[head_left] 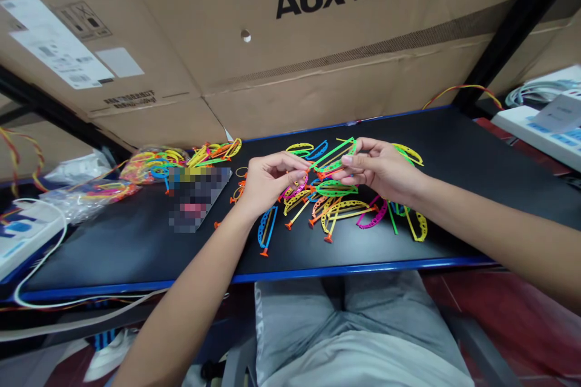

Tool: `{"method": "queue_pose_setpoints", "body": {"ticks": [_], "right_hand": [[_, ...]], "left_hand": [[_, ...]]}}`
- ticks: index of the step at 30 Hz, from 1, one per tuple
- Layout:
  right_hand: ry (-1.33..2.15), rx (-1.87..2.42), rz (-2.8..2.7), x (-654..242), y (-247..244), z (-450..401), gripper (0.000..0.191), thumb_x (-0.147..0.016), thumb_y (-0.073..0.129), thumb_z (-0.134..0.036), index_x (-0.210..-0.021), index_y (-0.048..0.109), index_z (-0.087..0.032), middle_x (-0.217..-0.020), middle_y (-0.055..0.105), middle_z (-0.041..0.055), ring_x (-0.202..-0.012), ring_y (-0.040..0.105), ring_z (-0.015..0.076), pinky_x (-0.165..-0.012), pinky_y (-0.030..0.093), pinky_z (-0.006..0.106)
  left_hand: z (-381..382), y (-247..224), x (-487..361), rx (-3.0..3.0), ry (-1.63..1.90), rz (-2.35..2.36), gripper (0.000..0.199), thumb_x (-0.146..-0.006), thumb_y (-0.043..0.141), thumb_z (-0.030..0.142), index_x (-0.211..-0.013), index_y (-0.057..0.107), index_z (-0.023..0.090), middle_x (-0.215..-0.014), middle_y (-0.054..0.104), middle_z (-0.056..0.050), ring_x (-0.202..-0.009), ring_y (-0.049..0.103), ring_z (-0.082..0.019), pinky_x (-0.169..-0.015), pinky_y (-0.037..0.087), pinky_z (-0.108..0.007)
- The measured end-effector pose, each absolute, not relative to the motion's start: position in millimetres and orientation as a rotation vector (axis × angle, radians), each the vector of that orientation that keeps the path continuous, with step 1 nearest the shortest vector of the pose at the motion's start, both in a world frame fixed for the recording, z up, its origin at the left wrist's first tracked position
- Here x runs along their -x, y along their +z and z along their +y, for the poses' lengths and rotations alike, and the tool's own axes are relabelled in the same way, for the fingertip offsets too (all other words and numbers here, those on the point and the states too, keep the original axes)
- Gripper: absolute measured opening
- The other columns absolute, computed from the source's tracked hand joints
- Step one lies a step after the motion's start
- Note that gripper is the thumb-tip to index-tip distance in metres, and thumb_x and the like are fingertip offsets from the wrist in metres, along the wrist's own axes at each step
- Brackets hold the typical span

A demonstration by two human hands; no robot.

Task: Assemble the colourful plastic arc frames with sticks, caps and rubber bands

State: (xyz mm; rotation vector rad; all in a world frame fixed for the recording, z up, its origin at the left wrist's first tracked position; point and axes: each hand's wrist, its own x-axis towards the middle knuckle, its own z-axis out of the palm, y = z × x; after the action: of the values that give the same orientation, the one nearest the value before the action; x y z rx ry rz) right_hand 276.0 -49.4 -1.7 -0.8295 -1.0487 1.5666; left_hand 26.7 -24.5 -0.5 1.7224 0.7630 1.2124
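Above a spread of small plastic toy bows and suction-cup arrows, my two hands meet over the black table. My right hand is closed, its thumb and fingers pinching a green toy bow. A straight green toy arrow slants across that bow toward my left hand. The left thumb and fingertips are closed at the arrow's lower left end, by a small orange tip. Below lie a yellow bow, a blue bow with an orange-cupped arrow, and several others in pink, green and orange.
Clear plastic bags of bows lie at the left, near a blurred flat object. A large cardboard box stands behind the table. White power strips and cables flank it; the blue front edge is near my lap.
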Motion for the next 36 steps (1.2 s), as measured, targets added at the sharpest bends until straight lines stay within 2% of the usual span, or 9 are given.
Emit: {"method": "queue_pose_setpoints", "body": {"ticks": [6, 11, 17, 24, 36], "right_hand": [[1.555, 0.823, -1.034, -276.9, -1.1, -49.6, 0.041, -0.069, 0.1, -0.032, -0.08, 0.062, -0.021, -0.079, 0.081, 0.0033, -0.077, 0.083, 0.0216, -0.065, 0.069, 0.027], [1.584, 0.805, -1.03, -276.8, -3.8, -48.8, 0.042, -0.069, 0.1, -0.032, -0.081, 0.061, -0.021, -0.079, 0.082, 0.0043, -0.076, 0.083, 0.0212, -0.066, 0.069, 0.027], [1.61, 0.785, -1.037, -276.7, -6.1, -48.7, 0.041, -0.071, 0.099, -0.03, -0.078, 0.06, -0.02, -0.079, 0.082, 0.0045, -0.075, 0.083, 0.0206, -0.063, 0.067, 0.025], [1.581, 0.773, -1.096, -277.2, -4.1, -48.4, 0.047, -0.069, 0.1, -0.032, -0.077, 0.055, -0.021, -0.07, 0.08, 0.0031, -0.069, 0.081, 0.0194, -0.06, 0.066, 0.022], [1.636, 0.841, -1.116, -282.3, -7.1, -42.8, 0.048, -0.066, 0.102, -0.032, -0.077, 0.056, -0.022, -0.064, 0.076, -0.0001, -0.059, 0.076, 0.0138, -0.057, 0.064, 0.019]], "left_hand": [[-25.1, 0.6, -26.9, -1.698, 1.212, 0.802, 0.028, -0.073, 0.096, 0.04, -0.08, 0.083, 0.016, -0.094, 0.084, -0.011, -0.065, 0.074, -0.015, -0.063, 0.066, -0.029], [-25.8, -0.2, -28.3, -1.687, 1.244, 0.793, 0.028, -0.071, 0.097, 0.04, -0.078, 0.083, 0.017, -0.092, 0.084, -0.011, -0.062, 0.074, -0.014, -0.061, 0.067, -0.028], [-29.4, 2.5, -29.9, -1.669, 1.28, 0.751, 0.022, -0.072, 0.098, 0.035, -0.078, 0.084, 0.019, -0.09, 0.084, -0.008, -0.059, 0.073, -0.013, -0.059, 0.066, -0.027], [-31.5, 3.6, -32.5, -1.699, 1.314, 0.764, 0.016, -0.075, 0.096, 0.031, -0.077, 0.084, 0.02, -0.088, 0.084, -0.006, -0.056, 0.07, -0.01, -0.057, 0.063, -0.024], [-33.4, -1.1, -32.5, -1.823, 1.337, 0.699, 0.012, -0.081, 0.092, 0.033, -0.082, 0.087, 0.022, -0.084, 0.083, -0.006, -0.061, 0.072, -0.012, -0.056, 0.061, -0.023]]}}
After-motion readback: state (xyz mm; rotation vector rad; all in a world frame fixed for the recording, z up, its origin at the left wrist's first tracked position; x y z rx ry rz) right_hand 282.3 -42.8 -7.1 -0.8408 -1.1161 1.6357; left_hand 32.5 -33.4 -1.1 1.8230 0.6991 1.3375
